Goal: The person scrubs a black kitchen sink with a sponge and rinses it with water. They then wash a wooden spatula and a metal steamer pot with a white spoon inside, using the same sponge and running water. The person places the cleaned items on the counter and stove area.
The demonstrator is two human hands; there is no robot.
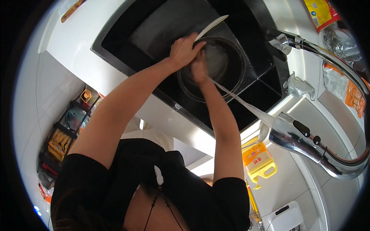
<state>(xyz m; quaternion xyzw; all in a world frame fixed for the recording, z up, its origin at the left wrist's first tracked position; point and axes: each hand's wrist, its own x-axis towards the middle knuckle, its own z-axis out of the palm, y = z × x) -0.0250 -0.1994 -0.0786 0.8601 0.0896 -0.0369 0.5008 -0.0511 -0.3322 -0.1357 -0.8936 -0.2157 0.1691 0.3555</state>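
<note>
A round dark pan sits in the black sink, with cloudy water in it. From its far rim a curved cream handle sticks out. My left hand grips the base of that handle, its thumb lying near my right hand. Inside the pan's near left side is my right hand, its fingers partly hidden, so what they hold is unclear. A stream of water runs from the chrome faucet spout towards the pan, passing by my right wrist.
The curved faucet neck arches along the right. A grey mesh cloth hangs at the sink's corner. Food packets lie beyond. Lower right stand a yellow detergent bottle and a white device. A black rack is at left.
</note>
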